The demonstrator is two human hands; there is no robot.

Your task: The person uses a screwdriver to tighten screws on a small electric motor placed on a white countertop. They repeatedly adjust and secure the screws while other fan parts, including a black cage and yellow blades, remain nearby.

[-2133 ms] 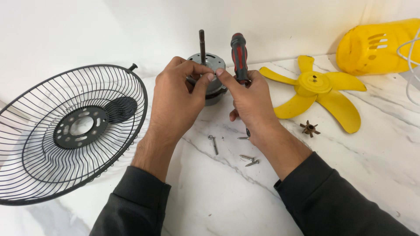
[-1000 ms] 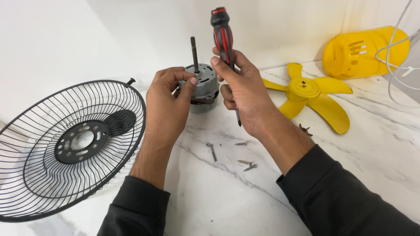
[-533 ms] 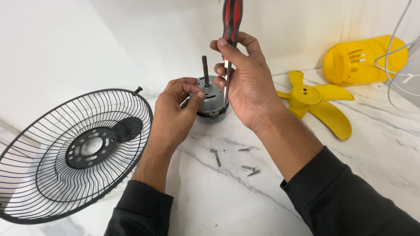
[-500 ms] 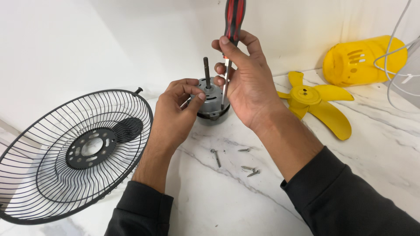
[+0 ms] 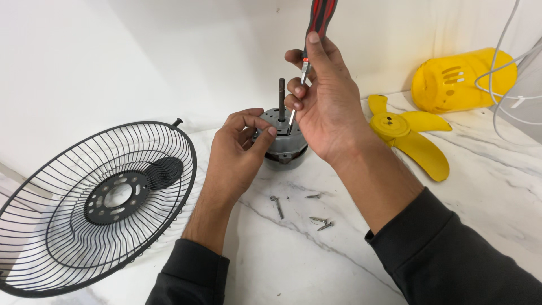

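Note:
A grey fan motor (image 5: 285, 150) with an upright dark shaft (image 5: 281, 99) stands on the marble counter. My left hand (image 5: 240, 149) grips its left side, fingertips on the top rim. My right hand (image 5: 327, 104) holds a red and black screwdriver (image 5: 318, 20) upright, its metal tip pressed down onto the motor's top just right of the shaft. The handle's upper end runs out of view.
A black wire fan guard (image 5: 93, 197) leans at the left. Loose screws (image 5: 316, 220) lie in front of the motor. A yellow fan blade (image 5: 409, 135) and a yellow housing (image 5: 460, 79) sit at the right, with white cables (image 5: 502, 68) behind.
My right hand has lifted the screwdriver from beside the motor and stood it upright with its tip on the motor's top. My left hand stays on the motor.

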